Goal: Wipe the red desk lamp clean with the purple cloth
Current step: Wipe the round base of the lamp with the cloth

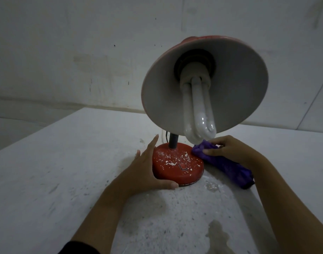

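Red desk lamp (pixel 177 167) base cupped by left hand (pixel 149 167), fingers straight; right hand (pixel 230 149) fingers pinching purple cloth (pixel 223 162), palm hidden.

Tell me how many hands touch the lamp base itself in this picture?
1. The left hand cups the left side of the red lamp base. The right hand holds the purple cloth at the base's right edge; only the cloth seems to touch there.

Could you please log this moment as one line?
left hand steadies lamp base | right hand holds cloth at base edge | white specks remain
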